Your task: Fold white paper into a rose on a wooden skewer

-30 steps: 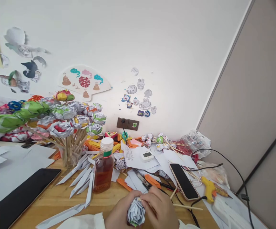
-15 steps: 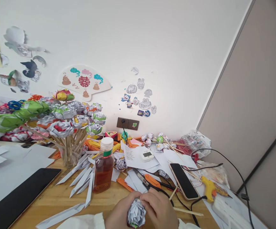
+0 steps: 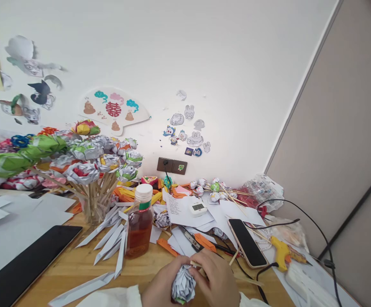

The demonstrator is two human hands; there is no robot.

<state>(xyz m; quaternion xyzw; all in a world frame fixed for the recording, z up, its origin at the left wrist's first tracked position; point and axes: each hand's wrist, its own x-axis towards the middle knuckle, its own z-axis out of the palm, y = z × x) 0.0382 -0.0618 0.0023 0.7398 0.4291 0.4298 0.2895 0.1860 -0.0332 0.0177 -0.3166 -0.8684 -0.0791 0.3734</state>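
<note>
At the bottom middle of the frame, the left hand (image 3: 159, 286) and the right hand (image 3: 219, 281) are both wrapped around one paper flower (image 3: 183, 285). The flower is grey and white with a bit of green at its bottom edge. The left fingers curl around its left side. The right fingers bend over its top and right side and pinch the paper there. A thin wooden stick (image 3: 248, 280) pokes out from under the right hand toward the lower right, and I cannot tell if it goes into the flower. To do this part well, I think the left hand should hold the flower softly so the folds do not get squashed. The right fingers should press only small bits of paper at a time, and the stick should stay straight. Now the counting. There are two hands, one flower in them and one stick by them. On the wooden table (image 3: 76, 266) there is one bottle (image 3: 139, 226) of brown drink with a white cap, just left of the middle. There is one phone (image 3: 247, 243) and one yellow glue gun (image 3: 281, 252) at the lower right. There is one black tablet (image 3: 25, 264) at the lower left and one little white clock (image 3: 198, 208) in the middle. One jar (image 3: 92, 211) at the left holds lots of paper flowers on sticks, too many to count well. The white paper strips (image 3: 108, 243) beside the bottle lie over each other, so I cannot count them for sure.
</note>
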